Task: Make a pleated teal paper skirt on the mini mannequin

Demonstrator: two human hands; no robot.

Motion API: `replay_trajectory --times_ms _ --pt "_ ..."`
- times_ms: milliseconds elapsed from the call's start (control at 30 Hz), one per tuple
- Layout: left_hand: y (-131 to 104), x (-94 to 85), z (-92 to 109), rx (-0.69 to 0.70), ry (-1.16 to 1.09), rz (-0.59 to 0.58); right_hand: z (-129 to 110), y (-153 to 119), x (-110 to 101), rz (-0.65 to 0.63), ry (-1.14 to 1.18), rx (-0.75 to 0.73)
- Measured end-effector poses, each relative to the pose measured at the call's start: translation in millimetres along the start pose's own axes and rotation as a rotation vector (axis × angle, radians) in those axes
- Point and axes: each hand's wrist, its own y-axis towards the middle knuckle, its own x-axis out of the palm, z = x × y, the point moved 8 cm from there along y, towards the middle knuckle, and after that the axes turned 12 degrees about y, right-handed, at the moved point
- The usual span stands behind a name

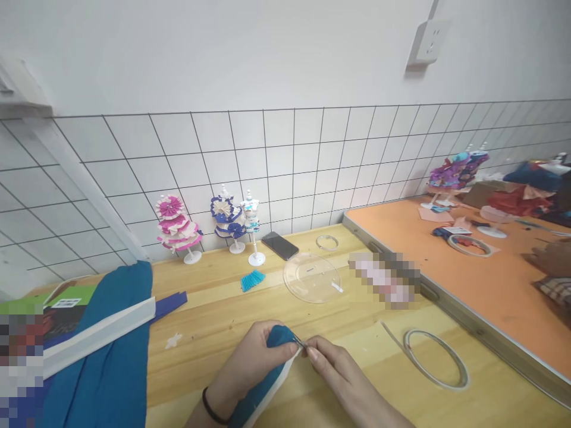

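My left hand (259,356) is closed on a folded teal strip (263,386) with a white edge, crepe paper or cloth by its look, which runs down out of the frame. My right hand (332,362) meets it at the strip's tip, pinching a small, thin metallic tool (300,340) whose kind is mostly hidden by the fingers. The tool's point touches the strip beside my left thumb. Beyond the hands lie a pleated turquoise piece (253,280) and a clear round plate (312,278) with tiny bits on it.
Mini dress forms in pink (172,223), dark blue (223,214) and white (251,217) paper stand by the wall. A phone (280,245), tape rolls (437,359), a large teal sheet (116,333) and a white strip (102,333) lie around. An orange table (499,285) adjoins at right, with another person's hand (553,261).
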Motion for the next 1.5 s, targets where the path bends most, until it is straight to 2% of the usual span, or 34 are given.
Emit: replay_trajectory --times_ms 467,900,1133,1267,1367,1433,1500 --pt "-1 3.2 0 0.001 -0.057 -0.019 9 3 -3 0.025 0.011 0.023" --pt "-1 1.8 -1 0.009 -0.082 -0.023 -1 1 -2 0.017 0.095 0.031" --pt "-2 6.2 0 0.016 -0.078 -0.099 14 2 -2 0.033 0.162 0.057" --pt "-3 5.3 -4 -0.008 -0.052 -0.091 19 5 -3 0.038 0.206 0.106" --pt "-3 3.2 -3 -0.004 -0.048 -0.073 15 7 -19 0.134 0.02 0.076" --pt "-3 2.0 -3 -0.016 -0.049 -0.068 15 7 -36 0.223 -0.23 0.07" --pt "-4 1.8 -3 -0.023 -0.058 -0.075 23 7 -52 0.277 -0.518 0.141"
